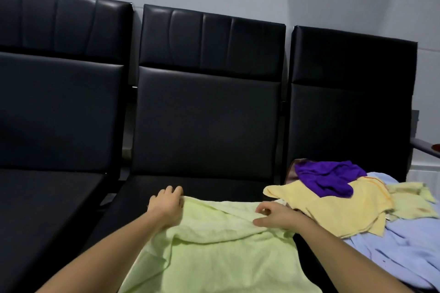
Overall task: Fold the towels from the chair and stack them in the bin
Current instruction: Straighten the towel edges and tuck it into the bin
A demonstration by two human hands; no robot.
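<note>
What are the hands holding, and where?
The light green towel. The left hand grips its far left corner; the right hand pinches its far edge near the right corner.

no readable text, label or number shows anywhere (towels and chairs all plain).

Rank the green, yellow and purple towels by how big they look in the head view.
1. green towel, though it lies nearest the camera.
2. yellow towel, partly covered.
3. purple towel, bunched up, so its true size is unsure.
</note>
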